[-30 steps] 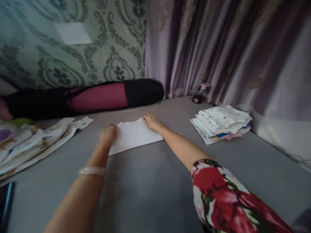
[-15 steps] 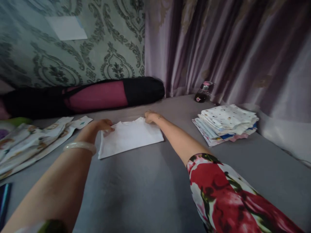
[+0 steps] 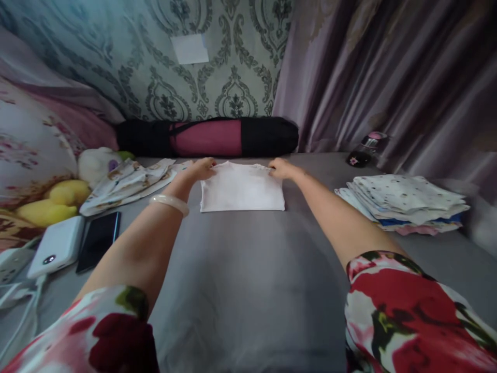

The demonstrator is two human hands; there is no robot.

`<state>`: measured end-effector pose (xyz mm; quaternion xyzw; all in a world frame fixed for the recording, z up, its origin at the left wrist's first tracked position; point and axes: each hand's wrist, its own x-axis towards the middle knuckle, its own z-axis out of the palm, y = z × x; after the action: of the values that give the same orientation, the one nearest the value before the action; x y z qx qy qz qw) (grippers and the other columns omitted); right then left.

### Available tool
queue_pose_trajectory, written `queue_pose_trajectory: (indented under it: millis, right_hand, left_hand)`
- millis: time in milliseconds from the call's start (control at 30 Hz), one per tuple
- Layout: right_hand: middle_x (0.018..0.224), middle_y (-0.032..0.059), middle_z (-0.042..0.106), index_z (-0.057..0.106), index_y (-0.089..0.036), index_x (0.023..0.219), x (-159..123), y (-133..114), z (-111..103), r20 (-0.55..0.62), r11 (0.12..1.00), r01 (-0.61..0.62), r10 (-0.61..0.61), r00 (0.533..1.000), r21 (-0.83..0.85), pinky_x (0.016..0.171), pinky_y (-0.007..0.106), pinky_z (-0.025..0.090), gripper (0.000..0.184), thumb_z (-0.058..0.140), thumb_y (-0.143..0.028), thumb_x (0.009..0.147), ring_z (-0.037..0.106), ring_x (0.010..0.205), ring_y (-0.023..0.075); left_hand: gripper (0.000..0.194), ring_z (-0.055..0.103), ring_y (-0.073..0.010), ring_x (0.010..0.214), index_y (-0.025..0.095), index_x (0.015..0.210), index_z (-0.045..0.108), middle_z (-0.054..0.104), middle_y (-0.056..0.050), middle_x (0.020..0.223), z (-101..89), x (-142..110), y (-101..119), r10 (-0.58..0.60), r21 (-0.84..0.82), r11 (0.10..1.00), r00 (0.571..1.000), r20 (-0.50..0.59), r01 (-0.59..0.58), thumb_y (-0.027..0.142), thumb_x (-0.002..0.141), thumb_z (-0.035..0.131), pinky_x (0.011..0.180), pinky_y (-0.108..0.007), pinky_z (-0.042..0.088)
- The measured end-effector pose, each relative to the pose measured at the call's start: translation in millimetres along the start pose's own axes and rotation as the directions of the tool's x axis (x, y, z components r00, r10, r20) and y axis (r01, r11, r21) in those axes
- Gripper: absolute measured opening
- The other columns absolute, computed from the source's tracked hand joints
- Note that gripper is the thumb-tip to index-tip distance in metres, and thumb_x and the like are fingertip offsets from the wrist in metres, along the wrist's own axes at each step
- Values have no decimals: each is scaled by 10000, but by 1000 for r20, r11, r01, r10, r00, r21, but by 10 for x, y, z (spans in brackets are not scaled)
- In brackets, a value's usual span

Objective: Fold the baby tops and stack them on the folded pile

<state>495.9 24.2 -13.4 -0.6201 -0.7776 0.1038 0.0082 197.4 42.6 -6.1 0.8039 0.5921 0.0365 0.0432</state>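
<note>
A folded white cloth (image 3: pixel 241 189) lies flat on the grey bed sheet (image 3: pixel 248 290), straight ahead of me. My left hand (image 3: pixel 202 168) pinches its far left corner, fingers closed on the fabric. At the far right corner my right hand (image 3: pixel 281 168) grips the cloth the same way. Both arms are stretched forward, a pale bangle (image 3: pixel 170 203) on the left wrist and floral sleeves near the camera.
A stack of folded patterned cloths (image 3: pixel 407 202) sits to the right, a small dark bottle (image 3: pixel 363 153) behind it. Crumpled printed fabric (image 3: pixel 124 181), a phone (image 3: pixel 98 241), a white power bank (image 3: pixel 58 251) and plush toys (image 3: pixel 58 199) lie left. A black-and-pink roll (image 3: pixel 209 137) lines the wall.
My view has swung left, bringing the left side of the bed into sight. Both hands have shifted to the cloth's far corners, and it now lies square in front of me.
</note>
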Motion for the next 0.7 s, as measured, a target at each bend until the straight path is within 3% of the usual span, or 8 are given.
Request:
queue_pose_trajectory:
  millis: [133, 267, 433, 700]
  right_hand:
    - [1119, 86, 688, 665, -180, 1129, -219, 67, -330, -184, 998, 68, -65, 981, 7, 801, 283, 455, 300, 550, -223, 855, 620, 1015, 229]
    - [1094, 83, 681, 642, -196, 1111, -460, 109, -490, -343, 987, 157, -156, 926, -24, 810, 327, 454, 278, 527, -237, 862, 604, 990, 242]
    - [1067, 105, 655, 610, -190, 1064, -801, 75, -230, -449, 967, 203, -250, 858, -151, 825, 363, 419, 321, 444, -95, 806, 567, 989, 251]
    - [970, 92, 630, 582, -196, 960, -1484, 50, 550, -436, 896, 360, -442, 784, -260, 802, 341, 377, 284, 438, -47, 765, 524, 932, 249]
  left_hand:
    - [269, 594, -281, 1047, 198, 1040, 661, 674, -78, 996, -372, -141, 48, -8, 14, 1000, 1000, -3, 8, 310, 861, 493, 969, -468, 363]
    - [257, 600, -266, 994, 209, 1038, 655, 677, -81, 920, -515, -273, 94, 28, -8, 1000, 982, -189, -30, 284, 857, 487, 930, -437, 378]
    - [311, 616, -232, 927, 207, 1086, 634, 695, -77, 916, -246, -545, 92, 171, 40, 985, 923, -346, -168, 175, 855, 428, 960, -442, 336]
    - [395, 628, -202, 984, 209, 1103, 622, 712, -69, 1032, 405, -1408, 85, 353, 26, 930, 875, -332, -366, 80, 838, 359, 1033, -446, 268]
